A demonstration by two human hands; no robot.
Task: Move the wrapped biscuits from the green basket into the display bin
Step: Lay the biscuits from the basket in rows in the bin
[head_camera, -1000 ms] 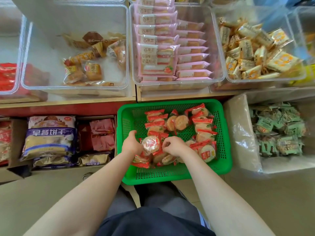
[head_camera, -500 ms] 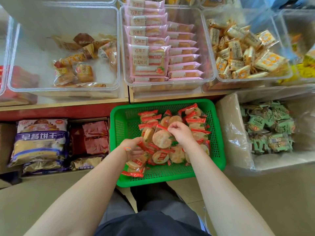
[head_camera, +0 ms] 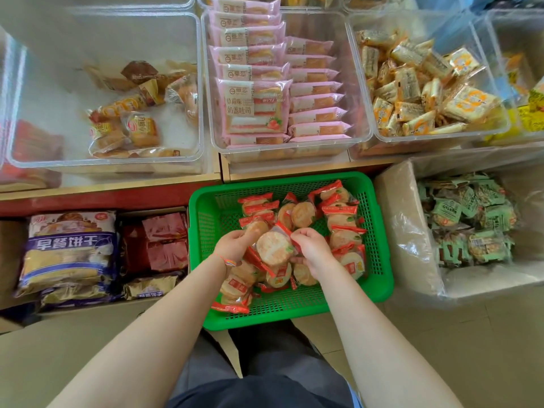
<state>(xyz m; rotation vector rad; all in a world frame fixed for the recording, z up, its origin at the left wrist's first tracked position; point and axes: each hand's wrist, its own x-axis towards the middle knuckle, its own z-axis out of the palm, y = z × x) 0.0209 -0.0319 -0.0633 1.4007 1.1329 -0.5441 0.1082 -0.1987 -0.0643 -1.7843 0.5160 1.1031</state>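
A round wrapped biscuit (head_camera: 272,248) in clear film with red ends is sitting right between both hands, raised a little above the pile in the green basket (head_camera: 206,231). The left hand (head_camera: 235,245) is curling its fingers round the packet's left edge, and it looks to be gripping more packets beneath the palm. The right hand (head_camera: 312,248) is pinching the packet's right end, fingers bent over the red seal. A thin coloured band (head_camera: 228,262) is showing at the left wrist.

More wrapped biscuits (head_camera: 338,213) are lying loose across the basket floor, most of them piled toward the middle and right, a few trailing to the near left corner. The basket is resting low, in front of the person's knees.

Just above it, on the shelf, a clear bin (head_camera: 362,113) is holding rows of pink cake packs (head_camera: 253,104). Left of that, another clear bin (head_camera: 200,83) is holding a scatter of small bread packets (head_camera: 138,131). Right of the pink packs, a third bin (head_camera: 500,122) is heaped with yellow snack packets (head_camera: 418,92). Beside the basket on the right, a lined box (head_camera: 406,231) is holding green packets (head_camera: 471,219); on the left, a purple biscuit bag (head_camera: 70,245) and red packets (head_camera: 164,240) are lying in a carton.
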